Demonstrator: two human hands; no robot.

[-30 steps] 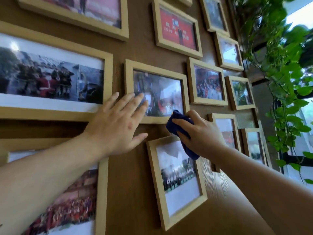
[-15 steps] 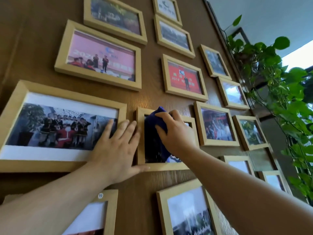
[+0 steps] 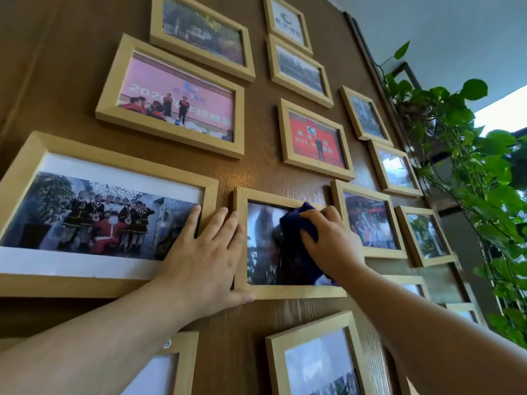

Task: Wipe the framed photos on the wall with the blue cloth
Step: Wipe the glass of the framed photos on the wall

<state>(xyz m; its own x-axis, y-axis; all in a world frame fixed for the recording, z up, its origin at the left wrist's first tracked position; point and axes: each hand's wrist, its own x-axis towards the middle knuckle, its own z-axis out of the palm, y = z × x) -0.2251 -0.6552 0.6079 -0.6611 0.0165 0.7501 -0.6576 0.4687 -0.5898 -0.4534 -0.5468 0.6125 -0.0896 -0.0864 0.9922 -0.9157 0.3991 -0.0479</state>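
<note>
- Head view: brown wood-grain wall [image 3: 256, 172] packed with light wooden frames.
- Right hand [image 3: 330, 246] clamped around the blue cloth [image 3: 299, 238], pressing it flat against the glass of the small middle frame [image 3: 285, 292].
- Blue cloth bunched under the palm, covering the right half of that photo.
- Left hand [image 3: 205, 260] spread open, fingers [image 3: 191, 220] splayed, braced across the gap between the big group photo [image 3: 94, 218] and the small middle frame, thumb touching its lower left corner.
- Leafy green plant [image 3: 470, 166] trailing down the right edge.
</note>
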